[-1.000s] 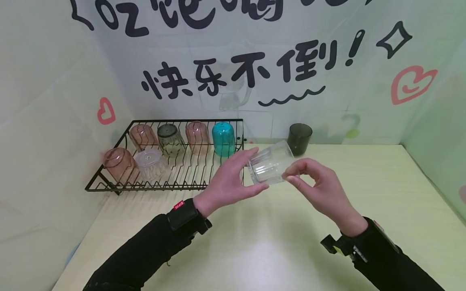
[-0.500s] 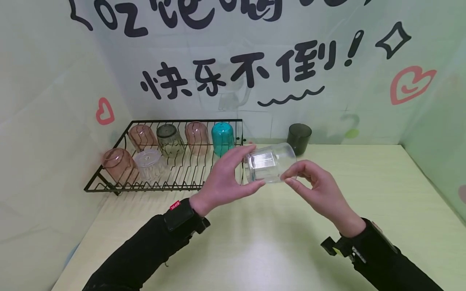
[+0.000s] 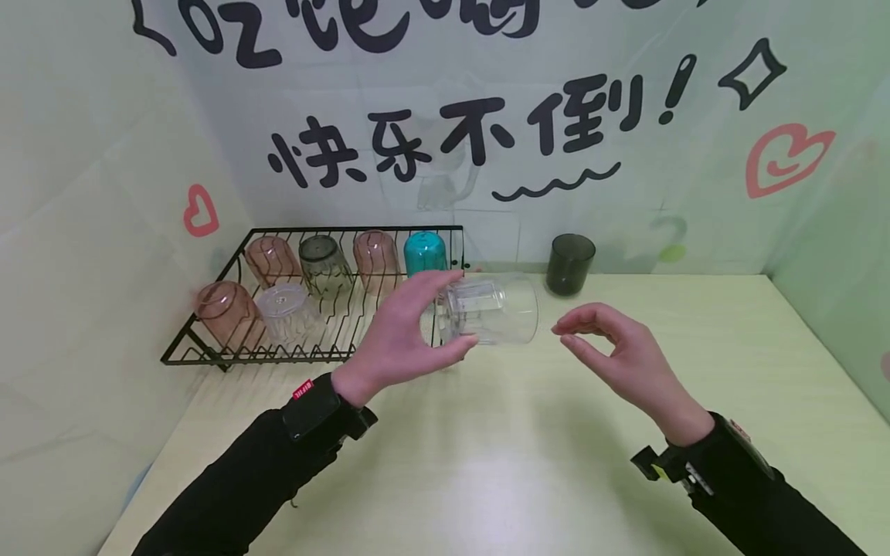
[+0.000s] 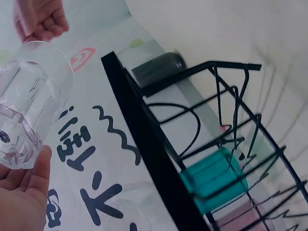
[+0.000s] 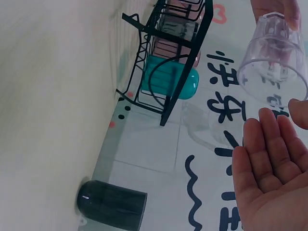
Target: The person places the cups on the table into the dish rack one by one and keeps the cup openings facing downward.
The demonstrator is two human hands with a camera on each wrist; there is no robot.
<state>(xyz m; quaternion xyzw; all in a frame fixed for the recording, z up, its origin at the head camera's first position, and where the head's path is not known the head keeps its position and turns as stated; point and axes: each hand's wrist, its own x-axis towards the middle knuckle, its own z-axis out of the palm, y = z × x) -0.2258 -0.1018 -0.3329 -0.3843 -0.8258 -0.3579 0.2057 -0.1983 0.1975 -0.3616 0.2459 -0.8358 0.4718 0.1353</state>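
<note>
My left hand [image 3: 399, 332] grips a clear drinking glass [image 3: 497, 310] by its base end, thumb below and fingers above. The glass lies sideways in the air, its mouth facing right toward my other hand. In the left wrist view the thick faceted base of the glass [image 4: 19, 130] rests in the palm. My right hand [image 3: 626, 363] is apart from the glass, just right of its rim, with fingers loosely bent and nothing between them. The right wrist view shows that palm [image 5: 274, 183] with its fingers extended below the glass's mouth.
A black wire rack [image 3: 348, 357] at the back left holds several upturned glasses, among them a teal glass [image 3: 425, 252] and a clear ribbed glass [image 3: 287, 313]. A dark grey glass [image 3: 570, 265] stands on the pale table [image 3: 501, 463] near the back wall.
My left hand has drawn the glass to the left and levelled it sideways. My right hand has let go of the rim and moved slightly right.
</note>
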